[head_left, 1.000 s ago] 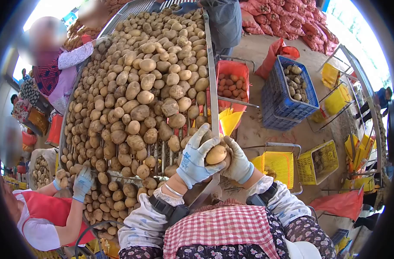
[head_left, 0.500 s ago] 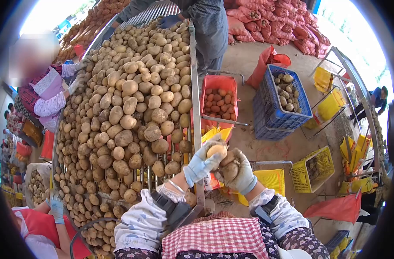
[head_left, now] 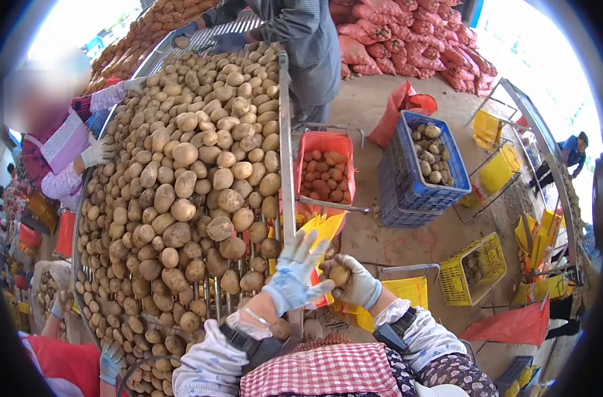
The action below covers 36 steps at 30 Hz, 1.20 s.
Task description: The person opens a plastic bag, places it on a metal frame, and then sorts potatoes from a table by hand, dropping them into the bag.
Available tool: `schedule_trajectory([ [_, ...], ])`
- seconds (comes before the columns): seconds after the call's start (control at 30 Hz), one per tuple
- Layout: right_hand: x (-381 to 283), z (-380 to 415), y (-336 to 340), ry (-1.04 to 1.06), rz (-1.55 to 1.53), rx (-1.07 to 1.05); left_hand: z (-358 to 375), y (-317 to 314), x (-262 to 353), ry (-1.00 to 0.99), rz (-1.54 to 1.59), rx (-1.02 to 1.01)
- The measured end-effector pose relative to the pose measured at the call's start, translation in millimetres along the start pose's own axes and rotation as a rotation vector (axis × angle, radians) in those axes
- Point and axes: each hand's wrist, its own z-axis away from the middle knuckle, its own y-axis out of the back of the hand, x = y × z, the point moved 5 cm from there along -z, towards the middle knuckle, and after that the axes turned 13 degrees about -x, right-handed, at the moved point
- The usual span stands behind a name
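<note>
My left hand [head_left: 295,272], in a pale blue-and-white glove, is open with its fingers spread. It is beside the metal side rail of the sorting table, in front of a yellow bag [head_left: 326,228]. My right hand [head_left: 360,283], in a soiled glove, is closed around a potato [head_left: 340,275] just right of the left hand. Whether a second potato lies under those fingers is hidden. Many loose potatoes [head_left: 182,210] cover the roller table to the left, with some rollers showing near my left hand.
A metal rail [head_left: 287,139] edges the table. Right of it stand a red-lined bin of potatoes [head_left: 324,177], stacked blue crates [head_left: 417,198] and a yellow crate [head_left: 457,281]. Co-workers in a grey coat [head_left: 305,49], a checked sleeve and a red apron [head_left: 63,360] work around the table.
My left hand has let go of its potato and spread its fingers, moving slightly down and left. My right hand keeps hold of a potato. The view has shifted a little.
</note>
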Motion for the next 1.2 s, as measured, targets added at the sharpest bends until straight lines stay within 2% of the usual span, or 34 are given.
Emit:
schedule_trajectory([
  [0.03, -11, 10, 11, 0.025, 0.005, 0.014, 15, 3, -11, -0.017, -0.056, 0.120],
  [0.1, -35, 28, 37, -0.122, 0.022, 0.146, 45, 35, -25, 0.024, -0.074, 0.272],
  [0.17, -120, 48, 45, 0.344, -0.433, 0.226, 81, 55, -37, 0.127, -0.143, 0.312],
  [0.2, -165, 73, 33, 0.608, -0.133, 0.185, 97, 61, -41, 0.150, -0.105, 0.348],
  [0.23, -203, 87, 28, 0.891, -0.054, 0.322, 116, 61, -42, 0.209, -0.059, 0.347],
  [0.27, -218, 102, 32, 1.000, -0.051, 0.678, 134, 56, -44, 0.233, -0.073, 0.380],
  [0.3, -217, 100, 28, 0.910, -0.010, 0.747, 148, 52, -46, 0.263, -0.088, 0.413],
  [0.37, -198, 81, 32, 0.626, 0.375, 0.729, 176, 40, -44, 0.282, -0.144, 0.419],
  [0.43, -161, 49, 32, 0.517, 0.693, 0.542, 201, 31, -39, 0.274, -0.163, 0.511],
  [0.5, -95, 17, -6, 0.566, 0.914, 0.478, 223, 34, -23, 0.391, -0.061, 0.450],
  [0.53, -61, 1, -2, 0.485, 0.918, 0.419, 237, 31, -16, 0.421, -0.054, 0.430],
  [0.6, -11, -19, -16, 0.451, 1.401, 0.186, 273, 18, -6, 0.552, -0.102, 0.382],
  [0.63, 28, -30, -51, 0.529, 1.871, -0.070, 291, 15, 1, 0.610, -0.169, 0.359],
  [0.7, 95, -47, -124, 0.572, 2.229, -0.233, 343, -2, 5, 0.889, -0.193, 0.297],
  [0.77, 145, -62, -137, 0.401, 2.252, -0.445, 401, -22, 9, 1.175, -0.298, 0.273],
  [0.8, 162, -66, -144, 0.390, 2.263, -0.468, 428, -30, 10, 1.263, -0.279, 0.233],
  [0.83, 181, -72, -148, 0.272, 2.386, -0.474, 454, -37, 12, 1.348, -0.257, 0.187],
  [0.87, 197, -78, -149, 0.149, 2.506, -0.473, 473, -44, 9, 1.381, -0.210, 0.219],
  [0.97, 233, -92, -150, -0.003, 2.538, -0.503, 501, -53, 7, 1.374, -0.130, 0.288],
  [1.0, 264, -106, -138, -0.202, 2.621, -0.623, 495, -52, -4, 1.393, -0.144, 0.225],
  [1.13, 289, -144, -146, -0.114, 2.699, -0.626, 498, -34, -43, 1.320, -0.224, 0.238],
  [1.2, 275, -176, -158, 0.054, 2.761, -0.367, 498, -9, -62, 1.340, -0.296, 0.338],
])
